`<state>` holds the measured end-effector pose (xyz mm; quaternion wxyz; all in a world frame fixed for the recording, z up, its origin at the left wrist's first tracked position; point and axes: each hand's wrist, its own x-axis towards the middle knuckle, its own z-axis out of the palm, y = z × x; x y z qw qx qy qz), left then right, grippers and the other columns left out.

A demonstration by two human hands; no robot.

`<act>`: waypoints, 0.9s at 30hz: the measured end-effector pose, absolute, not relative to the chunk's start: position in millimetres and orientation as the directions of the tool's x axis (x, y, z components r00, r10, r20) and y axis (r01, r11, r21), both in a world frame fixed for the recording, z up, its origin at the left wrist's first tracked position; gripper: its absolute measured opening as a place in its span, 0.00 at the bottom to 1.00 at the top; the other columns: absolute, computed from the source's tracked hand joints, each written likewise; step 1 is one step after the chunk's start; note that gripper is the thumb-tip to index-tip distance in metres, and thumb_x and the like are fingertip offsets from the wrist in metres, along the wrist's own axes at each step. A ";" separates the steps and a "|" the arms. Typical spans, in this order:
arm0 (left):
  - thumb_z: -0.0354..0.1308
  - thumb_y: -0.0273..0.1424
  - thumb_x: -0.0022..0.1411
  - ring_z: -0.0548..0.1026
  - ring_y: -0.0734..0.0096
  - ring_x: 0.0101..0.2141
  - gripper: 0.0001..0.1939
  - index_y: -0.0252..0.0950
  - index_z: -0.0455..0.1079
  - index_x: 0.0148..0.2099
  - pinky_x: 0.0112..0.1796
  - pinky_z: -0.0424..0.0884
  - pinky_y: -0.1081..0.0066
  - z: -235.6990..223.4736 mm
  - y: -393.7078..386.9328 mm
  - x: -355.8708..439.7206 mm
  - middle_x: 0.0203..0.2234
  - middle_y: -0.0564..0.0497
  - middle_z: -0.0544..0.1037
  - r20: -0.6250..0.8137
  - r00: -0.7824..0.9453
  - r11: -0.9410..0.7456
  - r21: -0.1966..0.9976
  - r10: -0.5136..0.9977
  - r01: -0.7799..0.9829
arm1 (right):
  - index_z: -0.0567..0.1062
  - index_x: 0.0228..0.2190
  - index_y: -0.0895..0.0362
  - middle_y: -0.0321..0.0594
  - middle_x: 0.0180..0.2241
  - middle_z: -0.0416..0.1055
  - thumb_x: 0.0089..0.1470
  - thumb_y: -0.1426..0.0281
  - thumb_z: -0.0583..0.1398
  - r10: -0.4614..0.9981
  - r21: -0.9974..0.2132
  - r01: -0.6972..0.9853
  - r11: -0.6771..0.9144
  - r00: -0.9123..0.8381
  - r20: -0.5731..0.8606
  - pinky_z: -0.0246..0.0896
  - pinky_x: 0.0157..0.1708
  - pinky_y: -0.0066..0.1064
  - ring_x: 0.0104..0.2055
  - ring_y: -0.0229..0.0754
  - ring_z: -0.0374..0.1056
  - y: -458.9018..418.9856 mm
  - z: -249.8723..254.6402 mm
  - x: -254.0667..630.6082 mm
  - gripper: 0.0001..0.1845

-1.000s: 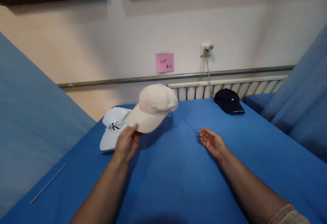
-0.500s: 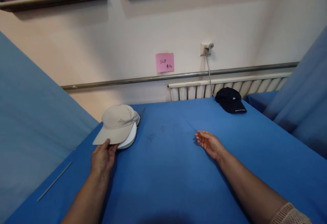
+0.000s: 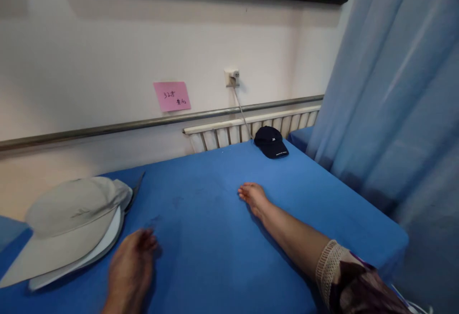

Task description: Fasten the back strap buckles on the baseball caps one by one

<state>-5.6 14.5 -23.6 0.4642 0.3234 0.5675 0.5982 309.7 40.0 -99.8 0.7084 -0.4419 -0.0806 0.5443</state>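
A light grey cap [image 3: 77,206] lies on top of another pale cap, whose whitish brim [image 3: 103,237] sticks out beneath it, at the left of the blue-covered table. My left hand [image 3: 131,268] is just right of these caps, apart from them. Its fingers are blurred and loosely bent, with nothing visible in them. Over the middle of the table, my right hand [image 3: 254,197] is open, palm turned sideways and fingers slightly bent, holding nothing. A navy cap [image 3: 270,142] with small white lettering on its brim sits at the far right corner, beyond my right hand.
The blue table cover [image 3: 201,256] reaches back to a wall with a radiator [image 3: 222,135] and a metal rail [image 3: 143,124]. A cord hangs from a socket [image 3: 231,78] behind the navy cap. A blue curtain [image 3: 387,89] borders the right side. A pink note [image 3: 172,96] is on the wall.
My left hand has let go of the grey cap's brim and moved to its right. The view has turned right and come nearer the stacked caps. My right hand stays empty.
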 end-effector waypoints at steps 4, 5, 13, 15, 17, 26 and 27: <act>0.64 0.40 0.47 0.68 0.72 0.22 0.15 0.35 0.69 0.31 0.25 0.67 0.73 -41.3 8.6 88.7 0.20 0.55 0.72 -0.129 0.009 0.129 0.990 0.992 0.049 | 0.71 0.35 0.59 0.33 0.26 0.70 0.52 0.80 0.61 0.701 -0.734 -0.665 0.139 0.589 -0.402 0.68 0.30 0.23 0.29 0.34 0.70 70.2 -98.3 389.1 0.08; 0.64 0.41 0.47 0.69 0.71 0.23 0.15 0.36 0.69 0.30 0.27 0.67 0.72 -47.1 8.0 102.3 0.21 0.54 0.72 -0.083 0.055 0.075 0.988 0.995 0.137 | 0.71 0.37 0.60 0.35 0.30 0.71 0.55 0.78 0.61 0.669 -0.736 -0.658 0.157 0.620 -0.411 0.68 0.31 0.25 0.30 0.34 0.70 78.2 -97.9 409.6 0.06; 0.58 0.44 0.56 0.70 0.66 0.29 0.14 0.38 0.70 0.32 0.32 0.66 0.72 -69.3 12.2 109.1 0.25 0.52 0.72 -0.038 0.319 -0.117 0.884 0.947 0.453 | 0.70 0.49 0.59 0.44 0.47 0.70 0.62 0.65 0.59 0.553 -0.732 -0.658 0.176 0.681 -0.479 0.71 0.40 0.39 0.43 0.43 0.71 151.1 -103.3 500.0 0.16; 0.58 0.44 0.57 0.70 0.65 0.30 0.14 0.38 0.70 0.32 0.33 0.66 0.72 -70.1 12.5 105.8 0.26 0.52 0.72 -0.055 0.306 -0.097 0.883 0.950 0.459 | 0.70 0.49 0.59 0.44 0.46 0.70 0.62 0.65 0.59 0.537 -0.733 -0.653 0.191 0.694 -0.479 0.71 0.40 0.38 0.42 0.42 0.71 165.6 -105.9 507.2 0.16; 0.56 0.44 0.58 0.70 0.66 0.29 0.14 0.38 0.70 0.33 0.33 0.66 0.72 -70.6 12.0 104.9 0.26 0.52 0.72 -0.073 0.315 -0.089 0.879 0.946 0.469 | 0.70 0.48 0.60 0.43 0.45 0.71 0.62 0.66 0.59 0.529 -0.731 -0.648 0.214 0.706 -0.471 0.71 0.38 0.37 0.41 0.41 0.71 173.4 -108.9 511.9 0.15; 0.62 0.41 0.56 0.72 0.67 0.29 0.12 0.37 0.71 0.32 0.33 0.68 0.70 -72.8 12.7 105.9 0.26 0.53 0.74 -0.088 0.264 0.010 0.959 0.960 0.283 | 0.74 0.39 0.54 0.37 0.35 0.79 0.60 0.72 0.57 0.763 -0.664 -0.700 0.264 0.572 -0.300 0.73 0.40 0.35 0.36 0.38 0.76 118.6 -109.2 490.9 0.07; 0.63 0.40 0.54 0.73 0.66 0.31 0.12 0.37 0.71 0.34 0.35 0.69 0.69 -71.8 14.0 104.8 0.29 0.51 0.76 -0.102 0.238 0.051 0.976 0.966 0.211 | 0.75 0.39 0.55 0.39 0.36 0.79 0.60 0.73 0.57 0.804 -0.657 -0.715 0.241 0.526 -0.277 0.73 0.40 0.37 0.37 0.40 0.76 107.7 -106.5 480.8 0.07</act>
